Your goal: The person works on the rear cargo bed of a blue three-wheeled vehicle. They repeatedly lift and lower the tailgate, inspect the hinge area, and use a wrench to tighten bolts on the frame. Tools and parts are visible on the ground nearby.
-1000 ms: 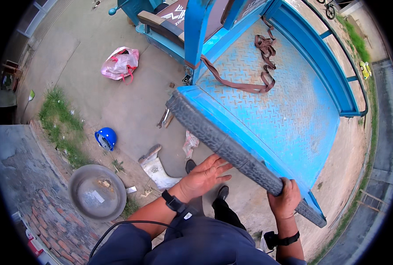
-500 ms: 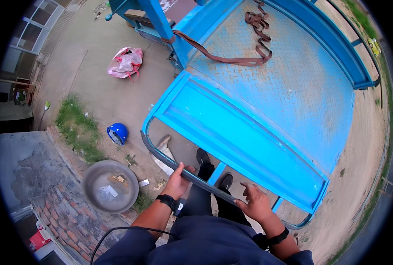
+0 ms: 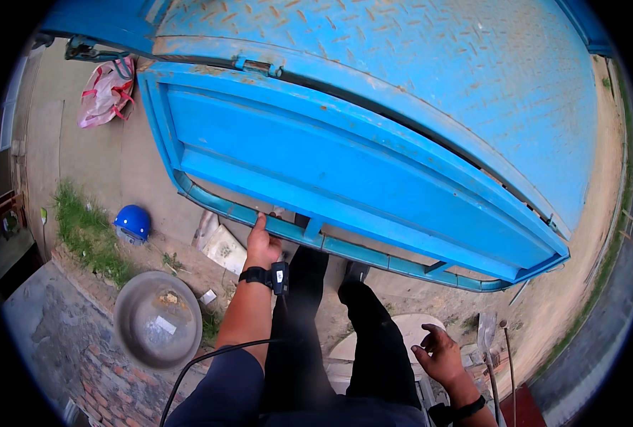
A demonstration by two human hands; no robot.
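Note:
The blue tailgate (image 3: 309,164) of a cart hangs outward from the diamond-plate bed (image 3: 402,57), with a hinge fitting along their shared edge. A curved teal tubular rail (image 3: 359,252) runs along its near side, joined by short bars. My left hand (image 3: 264,243) is closed on that rail left of centre, thumb along it and the other fingers partly hidden beneath. My right hand (image 3: 437,356) is off the metal, below the tailgate at lower right, fingers apart and loosely bent with nothing in them. My legs stand under the rail.
At left are a pink plastic bag (image 3: 104,92), grass (image 3: 89,228), a blue helmet (image 3: 133,224) and a round grey basin (image 3: 156,320) beside brick paving. A white boot (image 3: 224,249) lies under the rail. A shovel (image 3: 486,331) and a rod (image 3: 507,356) are at lower right.
The tailgate has tipped down and outward toward me, and its near rail now lies flatter. My left hand took hold of the rail. My right hand let go and moved down and away.

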